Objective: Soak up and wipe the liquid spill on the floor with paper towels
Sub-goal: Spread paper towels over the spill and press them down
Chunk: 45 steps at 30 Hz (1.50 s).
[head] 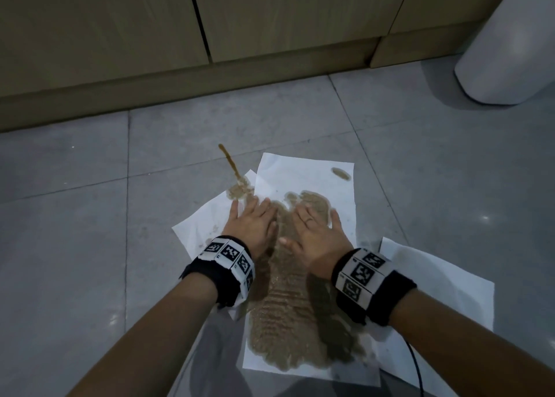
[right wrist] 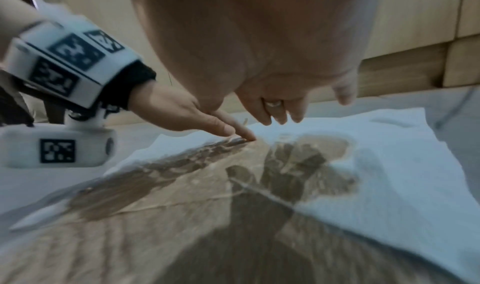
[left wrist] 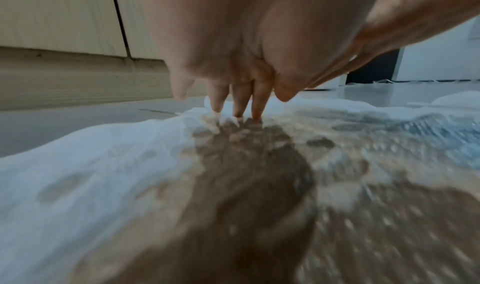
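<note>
White paper towels (head: 303,174) lie overlapped on the grey tiled floor, soaked brown down the middle by the spill (head: 288,315). A thin brown streak of liquid (head: 229,162) runs bare beyond the towels' far left corner. My left hand (head: 250,218) lies flat with straight fingers on the left sheet. My right hand (head: 315,231) presses flat beside it on the wet patch, a ring on one finger. In the left wrist view the fingertips (left wrist: 237,111) touch the wet towel (left wrist: 103,165). In the right wrist view the right hand's fingers (right wrist: 275,113) hover just over the stained towel (right wrist: 376,185).
Wooden cabinet fronts with a plinth (head: 180,87) run along the far side. A white rounded bin or appliance (head: 507,51) stands at the far right. Another white towel (head: 435,279) lies under my right forearm. A black cable (head: 416,366) runs near the lower right.
</note>
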Each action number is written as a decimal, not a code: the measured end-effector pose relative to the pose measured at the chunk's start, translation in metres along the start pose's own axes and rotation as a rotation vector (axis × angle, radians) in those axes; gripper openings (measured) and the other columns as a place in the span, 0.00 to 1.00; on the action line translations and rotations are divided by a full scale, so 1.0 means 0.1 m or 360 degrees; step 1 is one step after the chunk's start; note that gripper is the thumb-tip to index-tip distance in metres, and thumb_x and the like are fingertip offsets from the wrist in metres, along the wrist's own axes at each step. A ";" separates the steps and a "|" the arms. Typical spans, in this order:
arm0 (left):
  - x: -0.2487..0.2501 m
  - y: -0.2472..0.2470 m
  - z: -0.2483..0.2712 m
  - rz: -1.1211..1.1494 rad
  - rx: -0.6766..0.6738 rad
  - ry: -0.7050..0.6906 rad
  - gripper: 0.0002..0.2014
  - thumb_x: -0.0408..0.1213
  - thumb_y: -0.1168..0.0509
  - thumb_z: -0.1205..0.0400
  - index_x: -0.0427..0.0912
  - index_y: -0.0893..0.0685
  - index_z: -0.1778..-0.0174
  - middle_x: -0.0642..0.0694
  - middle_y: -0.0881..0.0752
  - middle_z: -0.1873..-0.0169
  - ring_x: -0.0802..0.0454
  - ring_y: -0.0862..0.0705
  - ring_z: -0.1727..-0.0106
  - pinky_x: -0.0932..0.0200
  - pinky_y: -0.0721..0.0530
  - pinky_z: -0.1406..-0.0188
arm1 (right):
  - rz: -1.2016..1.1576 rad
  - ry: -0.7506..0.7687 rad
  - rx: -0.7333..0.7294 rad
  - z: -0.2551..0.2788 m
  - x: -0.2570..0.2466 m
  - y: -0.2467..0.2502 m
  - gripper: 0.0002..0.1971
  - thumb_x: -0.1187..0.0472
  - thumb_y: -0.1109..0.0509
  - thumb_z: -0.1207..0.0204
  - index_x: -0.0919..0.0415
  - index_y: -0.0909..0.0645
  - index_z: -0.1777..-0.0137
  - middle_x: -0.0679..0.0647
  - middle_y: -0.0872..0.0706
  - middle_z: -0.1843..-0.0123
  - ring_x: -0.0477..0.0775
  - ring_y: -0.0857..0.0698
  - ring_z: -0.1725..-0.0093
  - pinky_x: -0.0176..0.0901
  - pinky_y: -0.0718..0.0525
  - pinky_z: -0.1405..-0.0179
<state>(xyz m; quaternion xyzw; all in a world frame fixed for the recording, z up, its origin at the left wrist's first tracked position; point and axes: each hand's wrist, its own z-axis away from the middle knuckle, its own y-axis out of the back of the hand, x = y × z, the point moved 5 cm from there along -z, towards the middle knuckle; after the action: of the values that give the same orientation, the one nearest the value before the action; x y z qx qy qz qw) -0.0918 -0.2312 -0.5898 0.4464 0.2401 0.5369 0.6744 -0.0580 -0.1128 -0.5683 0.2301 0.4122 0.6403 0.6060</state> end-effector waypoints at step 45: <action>-0.60 0.12 -0.09 0.0003 -0.0121 0.0380 0.21 0.41 0.53 0.13 0.43 0.37 0.24 0.40 0.36 0.23 0.36 0.28 0.30 0.41 0.27 0.35 | 0.0147 0.0306 -0.0137 -0.43 -0.54 -0.18 0.36 0.37 0.61 0.18 0.57 0.69 0.18 0.50 0.72 0.18 0.50 0.66 0.17 0.65 0.73 0.25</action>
<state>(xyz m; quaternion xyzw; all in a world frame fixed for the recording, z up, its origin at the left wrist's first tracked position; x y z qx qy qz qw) -0.1242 -0.2844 -0.5932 0.3536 0.2978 0.5956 0.6570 -0.0729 -0.1765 -0.5956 0.1603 0.4294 0.7038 0.5428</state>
